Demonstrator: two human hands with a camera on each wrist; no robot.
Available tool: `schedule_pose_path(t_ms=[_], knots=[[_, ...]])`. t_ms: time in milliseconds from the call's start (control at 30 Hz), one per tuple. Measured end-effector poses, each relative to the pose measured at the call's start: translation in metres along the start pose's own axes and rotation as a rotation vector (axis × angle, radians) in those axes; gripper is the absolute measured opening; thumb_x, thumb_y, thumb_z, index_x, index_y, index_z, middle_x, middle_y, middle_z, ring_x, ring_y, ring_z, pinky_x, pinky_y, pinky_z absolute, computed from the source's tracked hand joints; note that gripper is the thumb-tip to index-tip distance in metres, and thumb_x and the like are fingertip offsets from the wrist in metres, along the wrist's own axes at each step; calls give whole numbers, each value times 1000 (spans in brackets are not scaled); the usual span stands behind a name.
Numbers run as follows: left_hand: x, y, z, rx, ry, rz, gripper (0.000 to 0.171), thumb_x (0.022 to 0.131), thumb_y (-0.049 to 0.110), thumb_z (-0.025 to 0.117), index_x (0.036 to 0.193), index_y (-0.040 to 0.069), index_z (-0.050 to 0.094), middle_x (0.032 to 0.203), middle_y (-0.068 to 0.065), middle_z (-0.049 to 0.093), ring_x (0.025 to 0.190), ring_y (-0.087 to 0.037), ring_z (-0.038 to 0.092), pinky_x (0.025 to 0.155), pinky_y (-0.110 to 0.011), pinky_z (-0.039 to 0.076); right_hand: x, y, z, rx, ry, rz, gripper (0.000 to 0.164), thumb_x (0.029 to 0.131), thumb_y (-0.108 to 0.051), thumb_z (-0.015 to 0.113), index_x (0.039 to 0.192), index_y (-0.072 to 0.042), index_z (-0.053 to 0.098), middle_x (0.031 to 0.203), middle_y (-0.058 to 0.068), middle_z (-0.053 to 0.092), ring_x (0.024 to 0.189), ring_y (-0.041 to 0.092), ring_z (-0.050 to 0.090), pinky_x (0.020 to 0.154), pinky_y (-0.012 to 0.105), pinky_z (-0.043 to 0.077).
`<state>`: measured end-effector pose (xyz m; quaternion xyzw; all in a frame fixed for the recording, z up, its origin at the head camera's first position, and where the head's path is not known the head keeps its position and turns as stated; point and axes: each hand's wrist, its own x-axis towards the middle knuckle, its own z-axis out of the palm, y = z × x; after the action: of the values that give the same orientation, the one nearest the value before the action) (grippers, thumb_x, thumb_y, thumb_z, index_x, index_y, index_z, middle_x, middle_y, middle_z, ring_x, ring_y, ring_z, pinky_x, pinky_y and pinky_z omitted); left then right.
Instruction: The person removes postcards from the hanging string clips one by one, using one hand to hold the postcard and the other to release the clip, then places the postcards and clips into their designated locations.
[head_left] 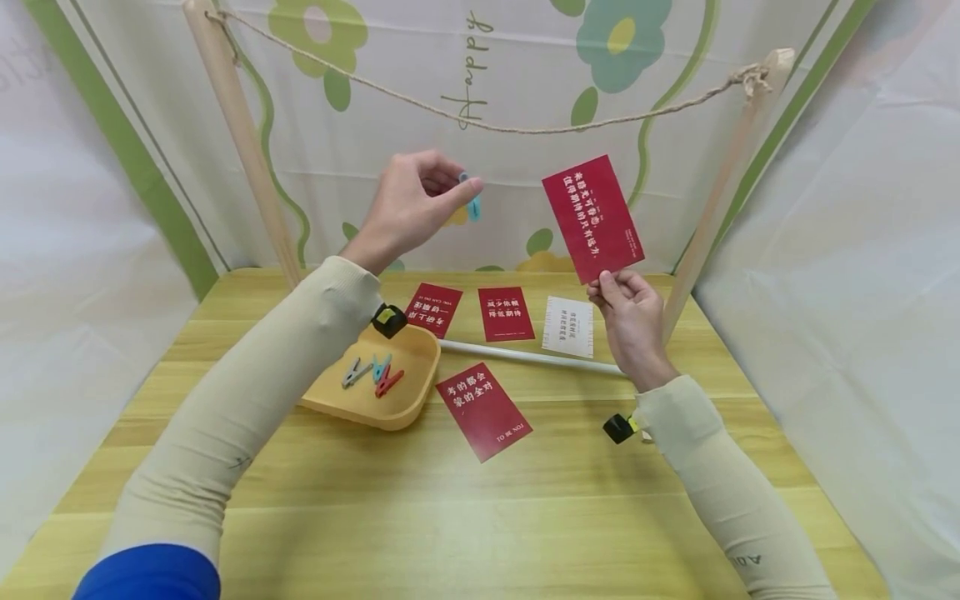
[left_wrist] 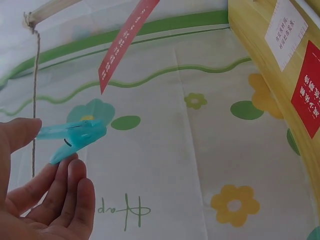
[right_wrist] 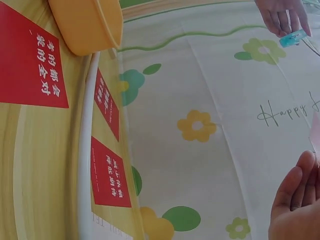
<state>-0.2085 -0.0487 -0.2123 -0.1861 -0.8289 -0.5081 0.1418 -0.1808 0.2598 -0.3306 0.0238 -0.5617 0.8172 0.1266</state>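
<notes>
My left hand (head_left: 420, 200) pinches a light blue clothespin (left_wrist: 75, 135) between thumb and fingers, below the twine (head_left: 480, 127). The clothespin's tip points away from the palm in the left wrist view. By its lower corner, my right hand (head_left: 630, 321) holds up a red card (head_left: 592, 218) with white writing, tilted and apart from the twine. In the right wrist view only the fingers of that hand and a sliver of the card show at the right edge.
A yellow tray (head_left: 420, 400) at left holds several clothespins (head_left: 375, 372). Cards lie on the wooden table: a red one (head_left: 483, 412) in front, two red ones and a white one (head_left: 567, 327) behind a white rod (head_left: 532, 358). Wooden posts (head_left: 247, 142) carry the twine.
</notes>
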Motion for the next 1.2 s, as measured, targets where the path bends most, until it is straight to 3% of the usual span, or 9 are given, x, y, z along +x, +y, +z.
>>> schedule_pose_path(t_ms=[467, 767, 1200], knots=[[-15, -24, -6, 52, -17, -42, 34, 98, 36, 75, 116, 7, 74, 106, -8, 75, 92, -17, 67, 81, -25, 54, -4, 1, -6, -35, -11, 14, 13, 102, -17, 69, 102, -5, 63, 93, 2, 74, 86, 11, 69, 87, 20, 61], [-20, -35, -9, 90, -15, -32, 32, 98, 34, 76, 112, 5, 75, 105, -12, 76, 89, -18, 68, 78, -24, 54, -8, -1, -12, 9, -25, 42, 6, 104, -9, 65, 99, -5, 66, 91, 3, 75, 83, 12, 69, 83, 20, 61], [-34, -56, -14, 139, -61, -83, 33, 99, 35, 75, 111, 4, 76, 102, -13, 75, 89, -21, 66, 76, -24, 53, -15, -2, -24, -44, -54, 94, 16, 100, -18, 71, 103, -5, 62, 94, 1, 74, 85, 11, 68, 88, 19, 61]])
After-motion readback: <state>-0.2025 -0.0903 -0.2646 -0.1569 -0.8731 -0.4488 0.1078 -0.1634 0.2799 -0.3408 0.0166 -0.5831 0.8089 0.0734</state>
